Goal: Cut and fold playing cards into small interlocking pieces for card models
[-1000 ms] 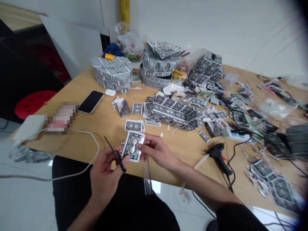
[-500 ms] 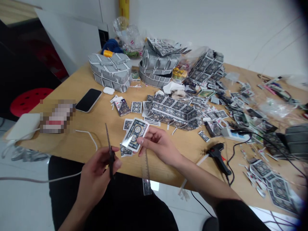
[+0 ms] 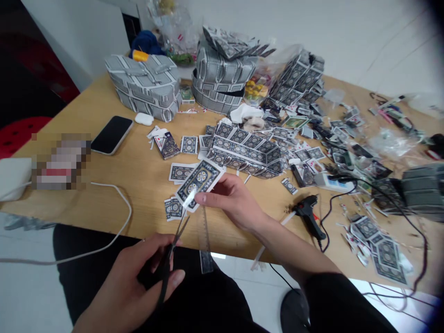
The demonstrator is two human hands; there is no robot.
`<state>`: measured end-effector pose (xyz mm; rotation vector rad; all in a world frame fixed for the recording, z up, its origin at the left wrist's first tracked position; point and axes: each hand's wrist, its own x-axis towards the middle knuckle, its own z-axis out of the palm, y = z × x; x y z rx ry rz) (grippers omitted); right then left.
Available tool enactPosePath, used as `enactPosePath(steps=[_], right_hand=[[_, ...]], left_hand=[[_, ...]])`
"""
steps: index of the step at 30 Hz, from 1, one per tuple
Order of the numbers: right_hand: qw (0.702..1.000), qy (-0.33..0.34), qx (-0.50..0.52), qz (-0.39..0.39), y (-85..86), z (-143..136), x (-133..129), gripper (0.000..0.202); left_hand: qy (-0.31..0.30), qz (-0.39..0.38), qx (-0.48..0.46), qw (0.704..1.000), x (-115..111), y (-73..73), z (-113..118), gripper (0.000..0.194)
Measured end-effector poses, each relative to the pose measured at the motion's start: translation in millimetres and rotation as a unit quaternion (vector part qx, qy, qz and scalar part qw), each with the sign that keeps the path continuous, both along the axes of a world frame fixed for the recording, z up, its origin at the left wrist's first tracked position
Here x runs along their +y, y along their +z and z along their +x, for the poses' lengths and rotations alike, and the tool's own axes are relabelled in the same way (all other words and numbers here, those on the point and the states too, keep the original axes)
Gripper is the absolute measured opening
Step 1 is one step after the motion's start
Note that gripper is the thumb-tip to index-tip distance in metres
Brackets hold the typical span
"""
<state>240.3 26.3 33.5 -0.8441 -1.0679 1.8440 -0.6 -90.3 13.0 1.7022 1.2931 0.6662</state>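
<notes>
My right hand (image 3: 233,201) pinches a blue-and-white patterned playing card (image 3: 201,181) by its lower edge, holding it just above the wooden table (image 3: 114,189). My left hand (image 3: 138,282) grips black scissors (image 3: 172,252) low over my lap, blades slightly parted and pointing up at the card's lower left corner. A small cut card piece (image 3: 172,208) lies on the table just left of the held card.
A clear ruler (image 3: 205,240) overhangs the table's front edge. A black glue gun (image 3: 310,217) lies to the right with its cable. A long card-covered box (image 3: 248,155), loose cards, a phone (image 3: 111,134), earbuds case (image 3: 144,119) and grey card-built cases (image 3: 145,85) crowd the table.
My left hand dropped toward my lap and swung the scissors so the blades point at the card. My right hand tilted the card and shifted it slightly right. The view panned down and left.
</notes>
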Motion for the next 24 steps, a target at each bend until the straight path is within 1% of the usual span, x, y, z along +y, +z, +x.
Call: enactPosePath(steps=[2, 4, 6, 8, 10, 11, 13, 15, 18, 20, 24], right_hand=[[1.000, 0.004, 0.007, -0.009, -0.1, 1, -1, 0.028], [1.000, 0.008, 0.019, -0.014, 0.0, 2, 0, 0.026], [0.999, 0.024, 0.028, -0.017, -0.8, 3, 0, 0.023], [0.998, 0.050, 0.034, -0.020, -3.4, 2, 1, 0.025], [0.997, 0.067, 0.043, -0.014, -7.4, -1, 3, 0.026], [0.997, 0.065, 0.048, -0.008, -9.6, -2, 3, 0.027], [0.997, 0.048, 0.058, -0.002, -13.6, -6, 4, 0.033], [0.997, 0.024, 0.067, -0.013, -16.3, -8, 3, 0.043], [0.997, -0.007, 0.072, -0.040, -18.1, -12, 0, 0.054], [0.995, -0.006, 0.075, -0.063, -18.6, -13, -3, 0.054], [0.991, 0.052, 0.084, -0.088, -21.2, -14, -6, 0.038]], left_hand=[[-0.011, -0.008, -0.005, 1.000, -2, -2.0, -1, 0.033], [-0.018, -0.030, -0.024, 0.999, -6, -4.4, -2, 0.033], [-0.021, -0.060, -0.055, 0.997, -9, -6.5, -2, 0.034], [-0.027, -0.100, -0.103, 0.989, -10, -7.7, -1, 0.034], [-0.041, -0.146, -0.173, 0.973, -10, -7.9, 2, 0.035], [-0.046, -0.169, -0.210, 0.962, -9, -7.8, 4, 0.037], [-0.052, -0.207, -0.274, 0.938, -10, -7.7, 8, 0.043], [-0.049, -0.228, -0.326, 0.916, -11, -7.9, 11, 0.048], [-0.050, -0.244, -0.366, 0.897, -13, -8.1, 15, 0.053], [-0.054, -0.240, -0.361, 0.900, -12, -6.7, 17, 0.052], [-0.057, -0.207, -0.327, 0.920, -6, 0.3, 19, 0.049]])
